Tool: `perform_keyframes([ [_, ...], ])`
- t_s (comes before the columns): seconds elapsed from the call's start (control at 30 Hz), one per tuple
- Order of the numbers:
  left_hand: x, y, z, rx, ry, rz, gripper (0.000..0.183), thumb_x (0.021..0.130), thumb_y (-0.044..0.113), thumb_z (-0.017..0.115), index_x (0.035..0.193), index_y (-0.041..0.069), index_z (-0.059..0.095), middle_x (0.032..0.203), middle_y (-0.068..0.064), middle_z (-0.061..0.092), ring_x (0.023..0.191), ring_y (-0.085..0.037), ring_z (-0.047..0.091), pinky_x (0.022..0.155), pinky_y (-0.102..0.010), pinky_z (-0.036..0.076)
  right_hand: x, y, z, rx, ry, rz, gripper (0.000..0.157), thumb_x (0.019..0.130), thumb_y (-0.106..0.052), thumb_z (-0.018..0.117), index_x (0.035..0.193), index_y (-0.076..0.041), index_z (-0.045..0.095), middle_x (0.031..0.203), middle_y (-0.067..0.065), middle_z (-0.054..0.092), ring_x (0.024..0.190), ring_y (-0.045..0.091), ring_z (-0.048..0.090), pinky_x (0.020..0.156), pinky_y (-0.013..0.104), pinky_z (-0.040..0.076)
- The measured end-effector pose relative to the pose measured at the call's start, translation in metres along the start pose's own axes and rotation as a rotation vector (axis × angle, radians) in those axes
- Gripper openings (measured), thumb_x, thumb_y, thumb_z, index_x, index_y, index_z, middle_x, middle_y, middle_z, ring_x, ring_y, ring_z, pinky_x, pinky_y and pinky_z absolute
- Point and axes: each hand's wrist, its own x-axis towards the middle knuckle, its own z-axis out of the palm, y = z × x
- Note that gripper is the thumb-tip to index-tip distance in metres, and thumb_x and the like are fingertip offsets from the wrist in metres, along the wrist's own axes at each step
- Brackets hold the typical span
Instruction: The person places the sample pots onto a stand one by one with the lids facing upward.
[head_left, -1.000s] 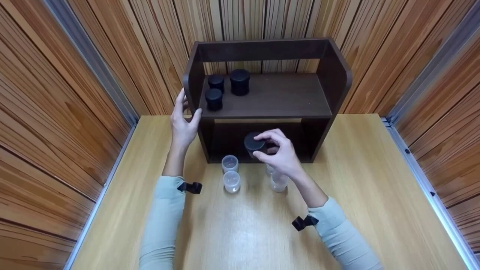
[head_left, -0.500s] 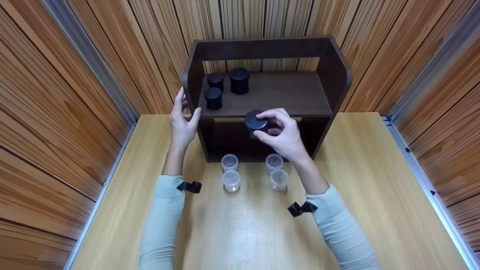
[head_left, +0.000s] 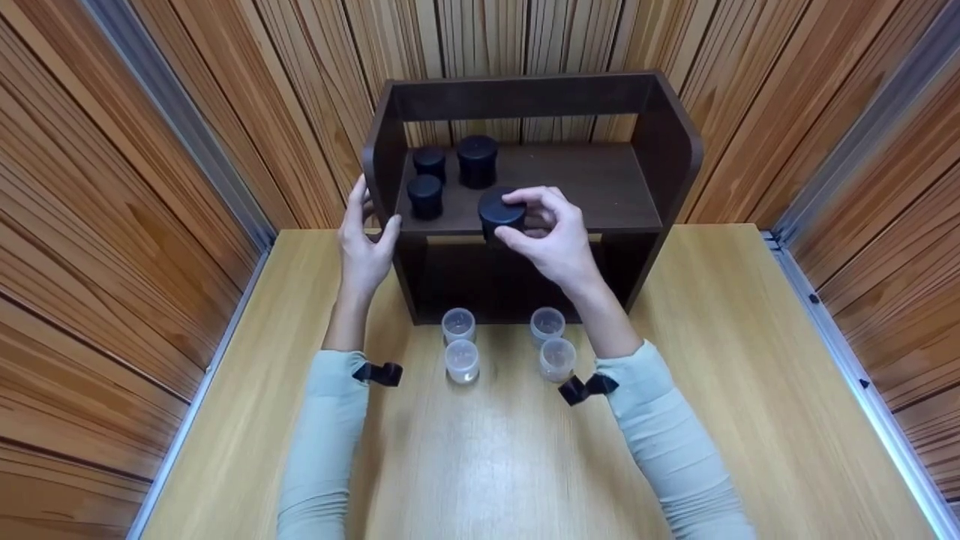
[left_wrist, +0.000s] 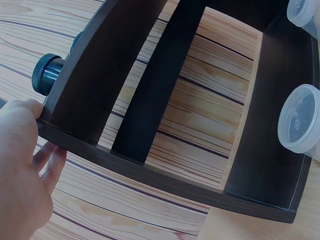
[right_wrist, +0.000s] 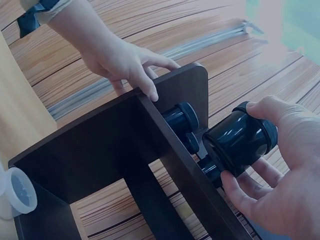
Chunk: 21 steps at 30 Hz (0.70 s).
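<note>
My right hand (head_left: 551,232) grips a black lidded jar (head_left: 501,210) by its side, thumb and fingers around it. The jar is in the air at the front edge of the upper board of a dark brown shelf (head_left: 577,180). In the right wrist view that jar (right_wrist: 237,142) looks glossy and tilted. My left hand (head_left: 364,244) holds the shelf's left side panel, thumb at the front edge and fingers on the outer face. On the upper board, to the left, stand a larger black jar (head_left: 478,161) and two smaller black jars (head_left: 425,197).
Several clear plastic cups stand on the wooden table (head_left: 480,465) before the shelf, including a left front cup (head_left: 462,361) and a right front cup (head_left: 557,360). Wood-patterned walls (head_left: 112,225) enclose the table at the back and sides.
My right hand has lifted the black jar from in front of the lower compartment to the level of the upper board. My left hand stays at the side panel.
</note>
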Motion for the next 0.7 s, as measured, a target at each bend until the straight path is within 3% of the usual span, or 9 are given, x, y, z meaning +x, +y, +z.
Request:
perform_keyframes([
  [0.33,0.002,0.001,0.000,-0.013,-0.014,-0.015,0.072,0.102,0.001,0.073,0.168,-0.004,0.043,0.153,-0.027,0.064,0.133,-0.042,0.069,0.079,-0.013,0.060,0.028,-0.008,0.000,0.049,0.021,-0.021,0.044,0.088,0.006,0.088,0.130,0.008,0.075,0.127,0.007,0.066,0.109,0.015,0.073,0.086,0.022,0.068],
  [0.5,0.001,0.000,-0.001,-0.017,-0.015,-0.023,0.072,0.103,0.002,0.073,0.168,-0.003,0.043,0.153,-0.027,0.064,0.133,-0.043,0.069,0.080,-0.014,0.061,0.041,-0.003,0.002,0.024,0.042,-0.016,0.044,0.089,0.003,0.089,0.130,0.005,0.077,0.129,0.007,0.069,0.108,0.014,0.073,0.094,0.020,0.061],
  [0.7,0.000,0.000,-0.001,-0.016,-0.018,-0.039,0.071,0.104,0.003,0.073,0.169,-0.001,0.043,0.154,-0.025,0.064,0.135,-0.042,0.068,0.080,-0.015,0.060,0.048,0.006,0.008,0.038,0.057,0.008,0.043,0.088,0.004,0.089,0.130,0.004,0.077,0.131,0.008,0.071,0.108,0.015,0.072,0.094,0.021,0.060],
])
